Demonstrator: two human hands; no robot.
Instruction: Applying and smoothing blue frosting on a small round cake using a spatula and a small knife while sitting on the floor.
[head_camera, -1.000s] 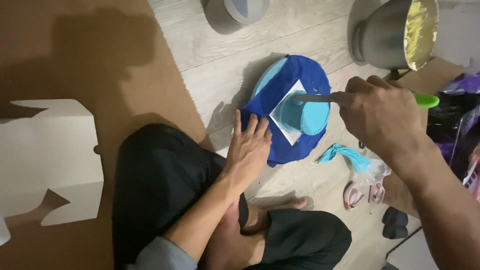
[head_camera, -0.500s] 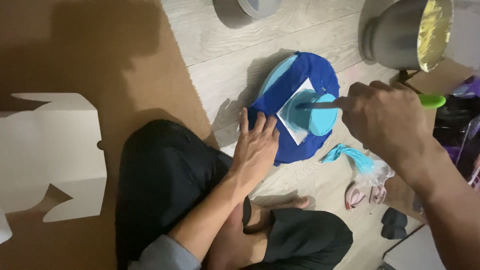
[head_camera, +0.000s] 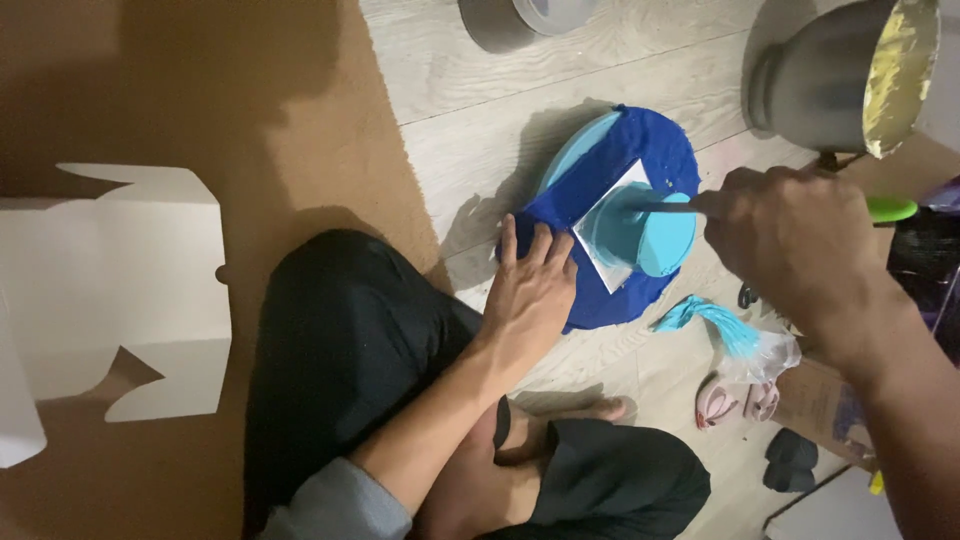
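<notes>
Centre-right of frame, on the floor: left hand (head_camera: 535, 290) flat and open on the round dark-blue cake (head_camera: 625, 215), right hand (head_camera: 790, 245) closed around green-handled spatula (head_camera: 890, 209), blade now nearer the pale-blue centre; smoothing apparently underway.

A cake (head_camera: 600, 190) lies on the floor (head_camera: 470, 90), box (head_camera: 110, 300) far left, pot (head_camera: 840, 75) behind right.

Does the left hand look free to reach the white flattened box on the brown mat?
Probably yes. The left hand rests open on the dark blue round piece, holding nothing. The white box lies across the raised knee, so the arm would need to swing over that.
</notes>
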